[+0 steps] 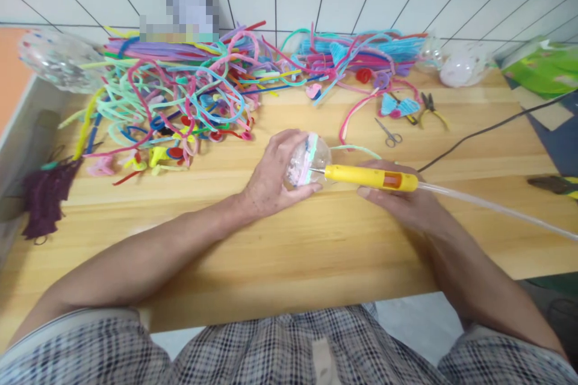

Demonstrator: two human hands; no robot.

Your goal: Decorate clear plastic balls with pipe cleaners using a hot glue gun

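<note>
My left hand (273,177) is wrapped round a clear plastic ball (320,156) with pastel pipe cleaner bands and small bits showing inside or on it. My right hand (413,204) is closed on a yellow hot glue gun (356,175), a long translucent glue stick (487,207) running out of its back end. The metal tip of the gun meets the ball's surface near the pink and mint bands, though I cannot tell if it touches. A pale green pipe cleaner (356,148) sticks out just behind the ball.
Piled pipe cleaners (171,90) cover the back left. Small scissors (389,134), pliers (432,111) and a blue pipe cleaner bow (400,105) lie at back right. A black cord (487,127) crosses the right side. Clear balls (460,66) stand behind. A purple tassel-like piece (49,195) lies left.
</note>
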